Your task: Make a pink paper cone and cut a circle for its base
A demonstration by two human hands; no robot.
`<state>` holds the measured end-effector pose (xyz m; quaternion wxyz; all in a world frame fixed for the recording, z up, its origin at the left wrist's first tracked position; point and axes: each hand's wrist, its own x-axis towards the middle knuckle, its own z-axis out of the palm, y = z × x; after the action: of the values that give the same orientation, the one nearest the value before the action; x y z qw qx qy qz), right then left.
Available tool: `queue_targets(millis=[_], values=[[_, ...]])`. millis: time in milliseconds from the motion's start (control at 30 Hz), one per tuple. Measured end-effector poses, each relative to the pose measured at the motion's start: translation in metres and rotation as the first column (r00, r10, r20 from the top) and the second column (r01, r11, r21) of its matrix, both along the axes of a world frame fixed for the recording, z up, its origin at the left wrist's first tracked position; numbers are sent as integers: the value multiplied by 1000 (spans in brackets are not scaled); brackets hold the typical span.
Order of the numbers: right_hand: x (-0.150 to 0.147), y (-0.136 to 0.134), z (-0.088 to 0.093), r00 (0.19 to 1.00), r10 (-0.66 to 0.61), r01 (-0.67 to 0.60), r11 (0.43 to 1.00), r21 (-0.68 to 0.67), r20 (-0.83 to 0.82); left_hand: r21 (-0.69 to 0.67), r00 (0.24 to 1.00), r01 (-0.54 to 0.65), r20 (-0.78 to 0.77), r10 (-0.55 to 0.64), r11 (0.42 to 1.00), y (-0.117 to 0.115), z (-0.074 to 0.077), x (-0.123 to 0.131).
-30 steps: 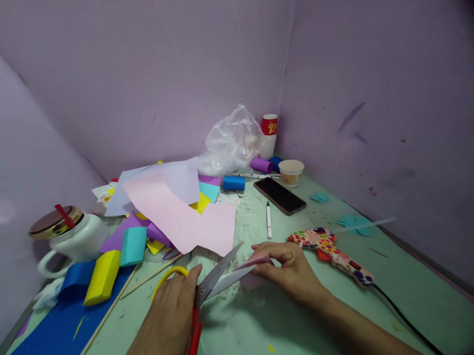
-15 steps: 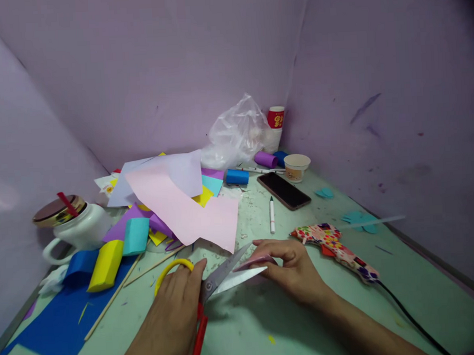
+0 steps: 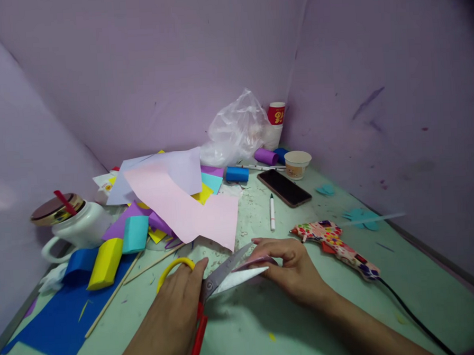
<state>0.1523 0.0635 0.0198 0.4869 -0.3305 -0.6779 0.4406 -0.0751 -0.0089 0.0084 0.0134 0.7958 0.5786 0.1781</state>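
Note:
My left hand [image 3: 177,300] is closed on the scissors [image 3: 220,278], which have one yellow and one red handle. Their blades are spread apart and point toward my right hand [image 3: 291,267]. That hand pinches a small piece of pink paper [image 3: 261,262], lying between the blades and partly hidden by my fingers. Just beyond the blades, a large pink sheet of paper [image 3: 191,211] with a cut edge overlaps a pale lavender sheet [image 3: 168,168].
Right of my hands lies a flowered glue gun [image 3: 329,233] with a black cord. Behind are a marker [image 3: 272,212], a phone [image 3: 285,187], a paper bowl [image 3: 298,165] and a plastic bag [image 3: 238,127]. At left are a white mug [image 3: 83,228], rolled yellow paper [image 3: 105,264] and wooden sticks [image 3: 112,297].
The camera view has shifted very slightly. Both hands, the scissors and the small pink paper hold nearly the same position, with the blades still apart.

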Motion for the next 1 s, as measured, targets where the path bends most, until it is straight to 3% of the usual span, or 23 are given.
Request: queue_targets(millis=[167,300,833,1000], values=[[0,-1,0,1000,17,-17,1000,-10,-7,3,995,62,-78,-62,998,2,12,1],[0,-1,-1,1000,15,-15,1000,-3,0,-53,994,24,-109,-29,998,5,18,0],[-1,-2,-2,1000,8,-8,1000,2,-13,-83,940,141,-300,-160,987,0,12,-18],[0,-1,-3,1000,17,-18,1000,22,19,-40,953,95,-286,-103,995,-1,13,-13]])
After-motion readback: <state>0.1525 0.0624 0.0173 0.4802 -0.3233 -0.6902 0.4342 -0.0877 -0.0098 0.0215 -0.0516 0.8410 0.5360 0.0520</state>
